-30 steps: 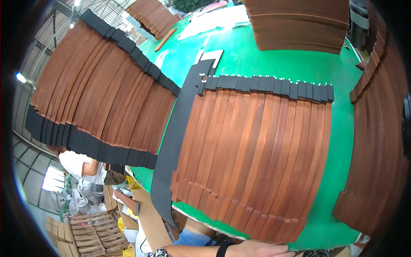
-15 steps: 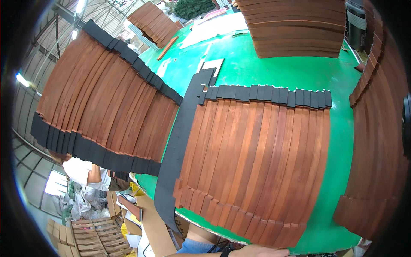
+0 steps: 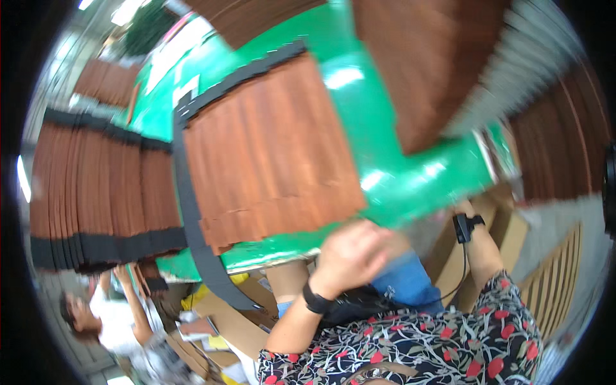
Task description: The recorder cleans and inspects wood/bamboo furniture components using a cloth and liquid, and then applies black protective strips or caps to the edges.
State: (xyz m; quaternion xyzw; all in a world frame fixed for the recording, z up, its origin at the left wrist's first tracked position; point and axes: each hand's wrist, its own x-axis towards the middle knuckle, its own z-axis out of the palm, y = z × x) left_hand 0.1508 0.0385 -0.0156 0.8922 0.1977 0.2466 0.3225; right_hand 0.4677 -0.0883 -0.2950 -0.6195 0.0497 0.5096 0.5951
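The left hand (image 3: 350,253) is up in front of the body, its back facing the camera and the fingers curled in. A black band sits on that wrist. The right arm reaches out to the side, and the right hand itself is hidden.

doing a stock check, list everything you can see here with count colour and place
green table: one, green, centre
fanned strips: one spread, reddish brown, middle of table
second fanned spread: one, reddish brown with black ends, left
black strip: one, black, hanging over the table's near edge
brown stacks: blurred, count unclear, top right
cardboard boxes: several, tan, under table
another person: one, lower left
left hand: at table's near edge, blurred
right hand: mostly hidden, black wrist device
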